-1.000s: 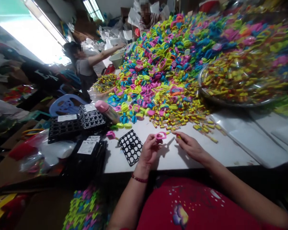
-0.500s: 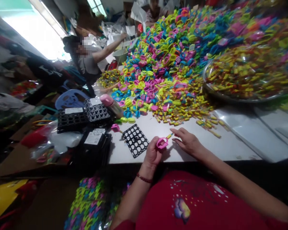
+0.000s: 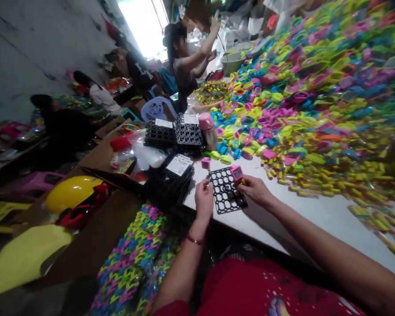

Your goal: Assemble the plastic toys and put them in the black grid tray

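My right hand grips a pink toy watch between thumb and fingers. The watch is over the right part of a black grid tray, its square face turned up. A bit of yellow shows under it by my fingertips. My left hand is closed at the tray's left edge, fingertips pinched together; what they hold, if anything, is too small to make out. Another pink toy watch lies just beyond the tray's far left corner.
Stacked black trays with white labels and a pink-lidded bottle stand at the left. A large heap of colourful toy watches and small yellow wrapped tubes covers the right. A co-worker raises an arm beyond; other people sit at left.
The pink toy watch has passed from my left hand to my right and is now over the tray. My left hand has moved to the tray's edge. The view has turned left.
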A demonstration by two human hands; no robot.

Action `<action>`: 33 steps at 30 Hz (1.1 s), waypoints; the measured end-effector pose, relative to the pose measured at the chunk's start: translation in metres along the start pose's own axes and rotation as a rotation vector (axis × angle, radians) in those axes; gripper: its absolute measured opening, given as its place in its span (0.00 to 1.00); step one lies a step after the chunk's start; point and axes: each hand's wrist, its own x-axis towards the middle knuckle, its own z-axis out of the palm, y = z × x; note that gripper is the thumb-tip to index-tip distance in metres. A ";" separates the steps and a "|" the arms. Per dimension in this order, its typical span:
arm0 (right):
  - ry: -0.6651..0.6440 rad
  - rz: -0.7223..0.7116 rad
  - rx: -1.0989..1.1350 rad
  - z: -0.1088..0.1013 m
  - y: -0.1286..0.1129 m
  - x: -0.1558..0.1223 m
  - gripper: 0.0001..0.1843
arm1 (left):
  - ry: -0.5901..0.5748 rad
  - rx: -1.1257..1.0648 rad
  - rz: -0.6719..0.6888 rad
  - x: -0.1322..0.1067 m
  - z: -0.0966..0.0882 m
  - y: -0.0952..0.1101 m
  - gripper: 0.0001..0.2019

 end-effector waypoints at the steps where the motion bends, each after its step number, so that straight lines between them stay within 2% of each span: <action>1: 0.004 0.033 0.051 0.012 0.001 0.016 0.10 | 0.025 0.075 0.035 0.015 -0.003 -0.007 0.12; 3: 0.014 0.062 0.107 0.035 0.005 0.047 0.11 | 0.007 0.182 0.080 0.040 -0.006 -0.016 0.13; 5: 0.027 0.070 0.117 0.054 0.010 0.071 0.12 | -0.062 0.233 0.117 0.059 -0.004 -0.021 0.12; 7: 0.045 0.084 0.120 0.068 0.015 0.090 0.14 | -0.124 0.257 0.144 0.071 0.000 -0.024 0.09; 10: 0.066 0.093 0.104 0.078 0.020 0.103 0.15 | -0.162 0.266 0.106 0.078 0.005 -0.028 0.06; 17: 0.075 0.069 0.019 0.079 0.020 0.108 0.15 | -0.209 0.289 0.096 0.079 0.003 -0.029 0.06; 24: 0.045 -0.030 -0.061 0.077 0.009 0.106 0.12 | -0.221 0.315 0.093 0.079 0.003 -0.031 0.06; 33: -0.045 -0.129 -0.150 0.071 0.011 0.105 0.14 | -0.212 0.315 0.176 0.079 0.003 -0.028 0.10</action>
